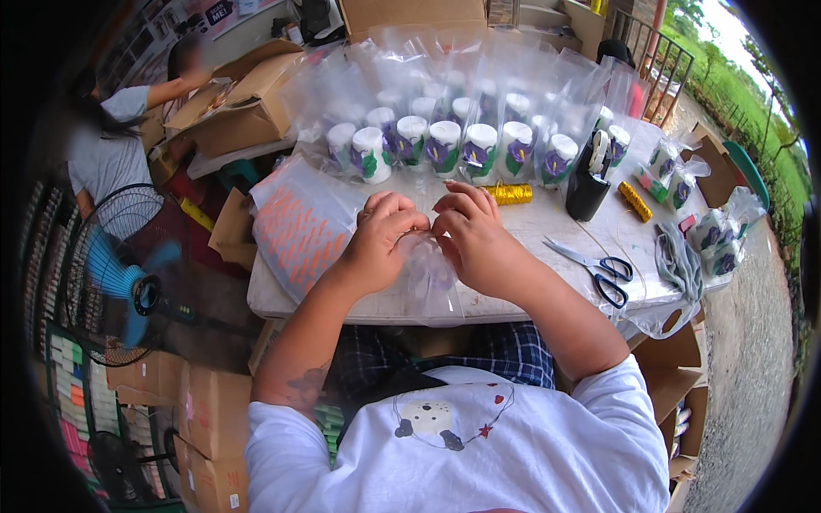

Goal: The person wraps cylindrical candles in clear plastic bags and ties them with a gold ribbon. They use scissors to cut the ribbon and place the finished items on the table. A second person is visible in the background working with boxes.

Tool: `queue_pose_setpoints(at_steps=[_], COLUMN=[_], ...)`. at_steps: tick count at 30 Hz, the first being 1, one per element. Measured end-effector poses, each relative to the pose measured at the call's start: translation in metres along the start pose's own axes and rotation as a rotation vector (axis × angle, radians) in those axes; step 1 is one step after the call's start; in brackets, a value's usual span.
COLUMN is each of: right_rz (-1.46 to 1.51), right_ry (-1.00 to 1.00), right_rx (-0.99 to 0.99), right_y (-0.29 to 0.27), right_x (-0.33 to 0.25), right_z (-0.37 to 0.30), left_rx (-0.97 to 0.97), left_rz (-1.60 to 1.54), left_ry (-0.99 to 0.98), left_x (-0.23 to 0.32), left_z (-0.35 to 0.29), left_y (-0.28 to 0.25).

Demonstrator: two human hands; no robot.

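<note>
Near the front edge of the table, my left hand pinches the gathered part of a clear plastic bag. My right hand meets it from the other side, its fingers curled and closed on the same gather. Something purple and white shows faintly inside the bag. Just beyond my hands stand several white candles with purple flowers and green leaves, in tall clear bags. A spool of gold ribbon lies behind my right hand. Left of my left hand is a plastic sheet with orange marks.
Scissors lie open on the right, near a grey cloth. A black holder, a second gold spool and bagged candles stand farther right. At left are a fan, cardboard boxes and another person.
</note>
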State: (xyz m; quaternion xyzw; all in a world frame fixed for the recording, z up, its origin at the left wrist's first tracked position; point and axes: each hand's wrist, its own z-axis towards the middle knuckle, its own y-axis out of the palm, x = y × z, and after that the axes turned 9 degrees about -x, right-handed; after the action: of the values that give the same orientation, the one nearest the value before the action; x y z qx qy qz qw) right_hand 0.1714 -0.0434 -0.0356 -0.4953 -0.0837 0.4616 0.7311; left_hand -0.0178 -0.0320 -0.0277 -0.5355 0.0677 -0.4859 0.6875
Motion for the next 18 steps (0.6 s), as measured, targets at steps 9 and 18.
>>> queue_pose_setpoints(at_steps=[9, 18], right_rz=[-0.176, -0.324], right_ry=[0.021, -0.108], right_rx=[0.136, 0.114], right_y=[0.001, 0.001], right_x=[-0.013, -0.001], right_z=[0.0, -0.007], left_rx=[-0.231, -0.179], left_rz=[-0.884, -0.947], left_ry=[-0.343, -0.33], left_x=[-0.019, -0.023], left_z=[0.004, -0.001], left_y=[0.001, 0.009])
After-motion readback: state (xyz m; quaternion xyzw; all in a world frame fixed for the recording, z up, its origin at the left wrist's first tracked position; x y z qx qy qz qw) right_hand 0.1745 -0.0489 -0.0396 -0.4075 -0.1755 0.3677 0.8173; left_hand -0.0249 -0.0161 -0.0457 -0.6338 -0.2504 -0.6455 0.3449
